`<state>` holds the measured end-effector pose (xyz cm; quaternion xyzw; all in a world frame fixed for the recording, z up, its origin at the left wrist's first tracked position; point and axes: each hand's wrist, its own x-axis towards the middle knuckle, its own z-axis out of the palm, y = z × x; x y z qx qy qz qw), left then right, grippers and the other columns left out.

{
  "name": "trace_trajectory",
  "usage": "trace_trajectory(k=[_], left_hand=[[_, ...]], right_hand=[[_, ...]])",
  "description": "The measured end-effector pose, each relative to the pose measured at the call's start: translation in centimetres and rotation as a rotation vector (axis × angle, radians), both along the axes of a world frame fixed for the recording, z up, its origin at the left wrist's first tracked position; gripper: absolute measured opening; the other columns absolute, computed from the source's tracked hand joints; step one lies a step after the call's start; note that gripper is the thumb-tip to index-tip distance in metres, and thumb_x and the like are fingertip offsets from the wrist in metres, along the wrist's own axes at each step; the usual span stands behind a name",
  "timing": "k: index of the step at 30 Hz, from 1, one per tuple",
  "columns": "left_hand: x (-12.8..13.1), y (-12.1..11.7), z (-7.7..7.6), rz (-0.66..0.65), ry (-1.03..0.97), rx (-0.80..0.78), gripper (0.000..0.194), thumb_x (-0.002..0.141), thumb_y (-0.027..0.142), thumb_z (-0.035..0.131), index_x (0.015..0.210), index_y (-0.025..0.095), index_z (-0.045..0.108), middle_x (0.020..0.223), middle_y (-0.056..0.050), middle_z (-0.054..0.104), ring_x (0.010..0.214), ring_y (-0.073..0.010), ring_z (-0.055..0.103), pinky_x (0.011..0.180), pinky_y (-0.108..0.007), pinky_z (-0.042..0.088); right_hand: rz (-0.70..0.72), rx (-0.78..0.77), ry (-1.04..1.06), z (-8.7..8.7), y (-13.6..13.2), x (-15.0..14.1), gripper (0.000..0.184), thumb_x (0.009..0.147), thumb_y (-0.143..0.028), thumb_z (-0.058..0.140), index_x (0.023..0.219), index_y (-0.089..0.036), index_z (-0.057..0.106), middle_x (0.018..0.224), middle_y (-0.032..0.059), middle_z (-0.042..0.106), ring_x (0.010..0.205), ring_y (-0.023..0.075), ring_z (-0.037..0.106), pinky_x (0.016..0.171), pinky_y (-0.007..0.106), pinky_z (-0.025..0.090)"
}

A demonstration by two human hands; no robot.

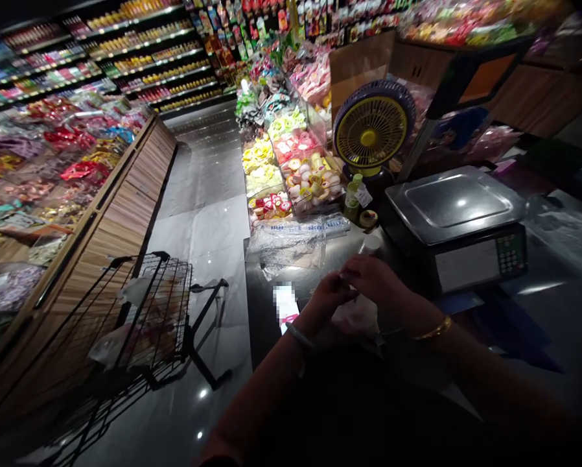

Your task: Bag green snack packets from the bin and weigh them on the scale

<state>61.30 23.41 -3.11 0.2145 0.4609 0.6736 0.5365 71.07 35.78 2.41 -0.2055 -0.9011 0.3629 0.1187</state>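
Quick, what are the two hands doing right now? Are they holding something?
Left hand: fingers closed, pinching the thin plastic bag on the counter.
Right hand: fingers curled shut on the top of the same bag.

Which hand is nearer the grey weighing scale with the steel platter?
Right. The right hand sits just left of the grey weighing scale; the left hand is further left, behind it.

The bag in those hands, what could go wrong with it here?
Both hands, left hand and right hand, pinch a thin plastic bag together over the dark counter; it might tear or slip. The small bottle and the tape roll stand close by the scale, so an elbow could perhaps knock them over.
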Motion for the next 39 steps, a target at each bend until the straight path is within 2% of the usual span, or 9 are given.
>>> trace_trajectory(k=[4,7,11,17,21,26,34,36,39], left_hand=[[0.0,-0.2,-0.1,0.008,0.005,-0.098,0.030,0.066,0.035,0.085,0.075,0.013,0.066,0.049,0.007,0.049,0.046,-0.0067,0.042,0.048,-0.024,0.030],[0.1,-0.4,-0.1,0.013,-0.060,-0.115,0.031,0.070,0.039,0.082,0.074,0.014,0.063,0.051,0.004,0.054,0.045,-0.0081,0.045,0.048,-0.025,0.032],[0.0,-0.6,0.0,-0.022,-0.117,-0.091,0.029,0.078,0.040,0.075,0.083,0.013,0.065,0.062,-0.001,0.062,0.055,-0.0123,0.057,0.059,-0.029,0.044],[-0.5,-0.5,0.1,-0.110,-0.075,-0.026,0.046,0.061,0.031,0.090,0.094,0.014,0.063,0.078,-0.001,0.067,0.071,-0.0138,0.063,0.070,-0.027,0.049],[-0.2,0.0,0.1,-0.041,-0.026,-0.078,0.040,0.068,0.037,0.086,0.084,0.018,0.055,0.067,0.004,0.061,0.059,-0.0111,0.059,0.060,-0.025,0.047],[-1.0,0.5,0.1,-0.063,0.044,-0.090,0.043,0.069,0.042,0.084,0.078,0.021,0.047,0.058,0.010,0.051,0.049,-0.0101,0.057,0.051,-0.024,0.047],[-3.8,1.0,0.0,-0.118,-0.265,-0.127,0.051,0.058,0.030,0.092,0.070,0.020,0.044,0.061,0.005,0.058,0.057,-0.0094,0.060,0.058,-0.020,0.045],[-3.9,1.0,0.2,-0.136,-0.316,-0.117,0.049,0.056,0.022,0.092,0.068,0.019,0.044,0.067,0.003,0.060,0.063,-0.0093,0.061,0.064,-0.021,0.046],[-3.8,1.0,0.4,-0.145,-0.346,-0.120,0.047,0.054,0.014,0.089,0.066,0.018,0.044,0.074,0.003,0.060,0.065,-0.0080,0.060,0.066,-0.021,0.045]], right_hand=[[0.141,-0.288,-0.041,0.0,0.8,0.0,0.023,0.085,-0.036,0.063,0.098,-0.022,0.076,0.098,0.0055,0.075,0.091,0.0234,0.068,0.083,0.036,0.051],[0.120,-0.502,0.018,-1.6,1.8,0.2,0.034,0.088,-0.041,0.060,0.113,-0.023,0.074,0.119,0.0072,0.073,0.109,0.0269,0.066,0.094,0.041,0.051],[0.083,-0.732,-0.099,-4.3,2.4,0.2,0.034,0.083,-0.041,0.063,0.107,-0.021,0.076,0.100,0.0069,0.078,0.093,0.0266,0.071,0.084,0.042,0.056],[0.035,-0.693,-0.058,-5.0,2.3,-0.3,0.029,0.076,-0.041,0.071,0.093,-0.019,0.077,0.094,0.0068,0.078,0.090,0.0246,0.071,0.084,0.039,0.055],[0.036,-0.722,-0.024,-4.8,2.5,-0.6,0.033,0.072,-0.044,0.073,0.091,-0.017,0.076,0.092,0.0062,0.078,0.088,0.0235,0.071,0.085,0.039,0.053],[-0.010,-0.491,-0.012,-5.0,2.6,-0.6,0.024,0.079,-0.040,0.065,0.082,-0.018,0.072,0.080,0.0041,0.073,0.080,0.0211,0.067,0.074,0.033,0.051],[0.022,0.353,0.054,-1.8,-0.7,1.1,0.017,0.094,-0.027,0.056,0.088,-0.018,0.069,0.092,0.0084,0.070,0.090,0.0230,0.063,0.086,0.038,0.042],[0.066,0.418,0.093,-2.1,-1.3,1.9,0.019,0.096,-0.027,0.054,0.090,-0.018,0.070,0.095,0.0090,0.071,0.092,0.0236,0.063,0.089,0.040,0.042],[0.074,0.314,0.145,-4.0,-0.9,2.7,0.017,0.096,-0.031,0.058,0.101,-0.020,0.070,0.109,0.0106,0.069,0.103,0.0260,0.063,0.094,0.043,0.044]])
